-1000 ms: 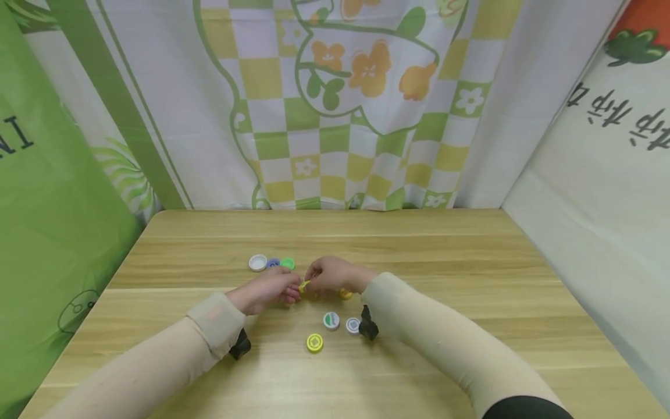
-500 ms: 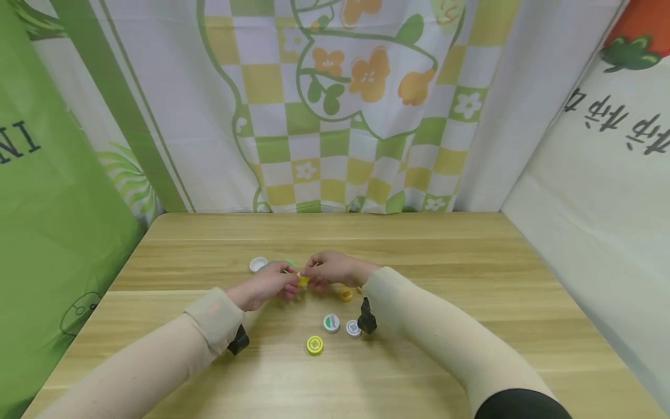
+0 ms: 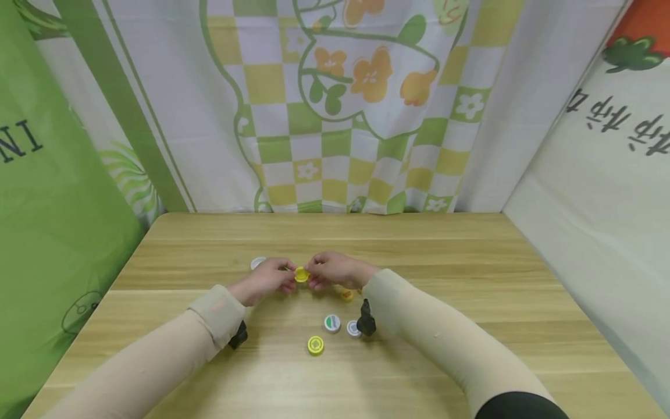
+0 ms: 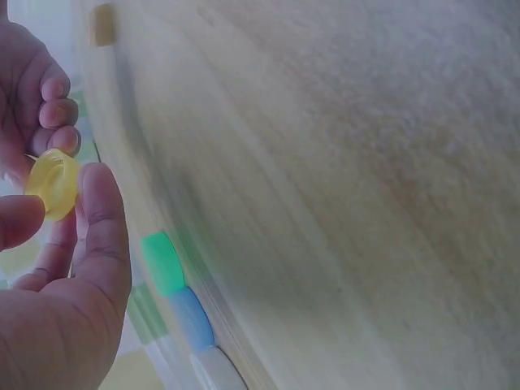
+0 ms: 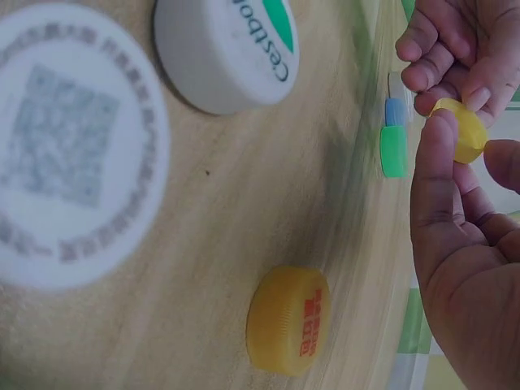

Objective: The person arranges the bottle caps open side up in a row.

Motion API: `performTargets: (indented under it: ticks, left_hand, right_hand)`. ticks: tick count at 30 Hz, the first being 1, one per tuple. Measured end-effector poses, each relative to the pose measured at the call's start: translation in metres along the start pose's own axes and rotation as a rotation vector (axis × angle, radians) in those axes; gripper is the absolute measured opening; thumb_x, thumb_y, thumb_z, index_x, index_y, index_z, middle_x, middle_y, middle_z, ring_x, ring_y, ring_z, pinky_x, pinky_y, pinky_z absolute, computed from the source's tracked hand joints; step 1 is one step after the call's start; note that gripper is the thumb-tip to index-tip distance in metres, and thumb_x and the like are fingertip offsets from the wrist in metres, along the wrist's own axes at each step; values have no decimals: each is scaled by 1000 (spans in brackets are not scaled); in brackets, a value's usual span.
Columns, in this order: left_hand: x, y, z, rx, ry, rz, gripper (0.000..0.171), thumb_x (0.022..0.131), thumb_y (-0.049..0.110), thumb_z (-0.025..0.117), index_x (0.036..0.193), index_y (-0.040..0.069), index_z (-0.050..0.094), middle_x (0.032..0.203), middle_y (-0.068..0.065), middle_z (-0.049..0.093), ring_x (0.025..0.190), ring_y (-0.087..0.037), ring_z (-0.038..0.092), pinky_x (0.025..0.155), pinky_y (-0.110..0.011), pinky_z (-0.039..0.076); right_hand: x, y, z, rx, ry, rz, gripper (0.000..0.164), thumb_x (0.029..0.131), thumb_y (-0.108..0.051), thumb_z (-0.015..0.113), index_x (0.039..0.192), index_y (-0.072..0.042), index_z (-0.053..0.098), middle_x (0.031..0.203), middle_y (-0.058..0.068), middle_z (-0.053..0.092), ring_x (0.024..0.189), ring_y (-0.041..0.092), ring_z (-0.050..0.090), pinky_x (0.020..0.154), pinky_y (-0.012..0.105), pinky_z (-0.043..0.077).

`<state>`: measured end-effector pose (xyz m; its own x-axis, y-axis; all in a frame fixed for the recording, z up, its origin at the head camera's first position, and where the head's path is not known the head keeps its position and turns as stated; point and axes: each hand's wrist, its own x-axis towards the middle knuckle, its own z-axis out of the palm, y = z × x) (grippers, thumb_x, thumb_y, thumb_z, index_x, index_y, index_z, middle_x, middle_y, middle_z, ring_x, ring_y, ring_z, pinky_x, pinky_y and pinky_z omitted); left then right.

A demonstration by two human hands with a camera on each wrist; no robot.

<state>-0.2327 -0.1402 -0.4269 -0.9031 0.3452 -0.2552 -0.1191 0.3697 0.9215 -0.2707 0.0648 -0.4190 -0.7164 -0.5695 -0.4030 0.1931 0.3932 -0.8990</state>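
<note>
A yellow bottle cap (image 3: 301,274) is held up off the table between the two hands, its hollow side toward the head camera. My left hand (image 3: 268,279) pinches it from the left, thumb on one side and fingers on the other, as the left wrist view shows. From the right, my right hand (image 3: 335,270) grips the opposite edge with thumb and index finger. Behind the left hand a green cap (image 4: 164,263), a blue cap (image 4: 192,318) and a white cap (image 3: 258,263) stand in a row on the table. The head view mostly hides the green and blue ones.
An orange-yellow cap with red print (image 5: 289,321) lies below the right hand. Nearer the person are a white cap with green print (image 3: 332,323), a white cap with a QR code (image 5: 69,146) and another yellow cap (image 3: 316,345). A checkered curtain (image 3: 335,139) hangs behind the table.
The held yellow cap has turned from edge-on to showing its hollow face, and both hands have risen slightly farther over the table. The loose caps keep their places.
</note>
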Motion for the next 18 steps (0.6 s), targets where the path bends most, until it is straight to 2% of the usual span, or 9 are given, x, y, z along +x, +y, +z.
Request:
performTargets:
  ticks: [6, 12, 18]
  left_hand:
    - [5, -3, -4, -24, 59, -1, 26, 106, 5, 51, 121, -14, 58, 109, -22, 66, 96, -30, 67, 85, -36, 61]
    - [7, 0, -5, -56, 80, -28, 27, 107, 6, 52, 124, -14, 58, 113, -25, 65, 99, -32, 66, 91, -39, 59]
    - [13, 0, -6, -101, 131, -26, 32, 106, 7, 52, 132, -12, 54, 114, -25, 65, 94, -29, 67, 86, -39, 61]
  right_hand:
    - [4, -2, 0, -16, 50, -25, 16, 105, -1, 55, 118, 7, 59, 101, 16, 67, 90, 22, 67, 84, 32, 61]
    - [7, -5, -1, -2, 97, -42, 19, 100, 6, 56, 118, 9, 58, 103, 18, 66, 102, 33, 68, 95, 42, 58]
    - [9, -9, 0, 33, 137, -50, 15, 101, 5, 56, 116, 8, 58, 111, 27, 67, 106, 36, 68, 97, 44, 57]
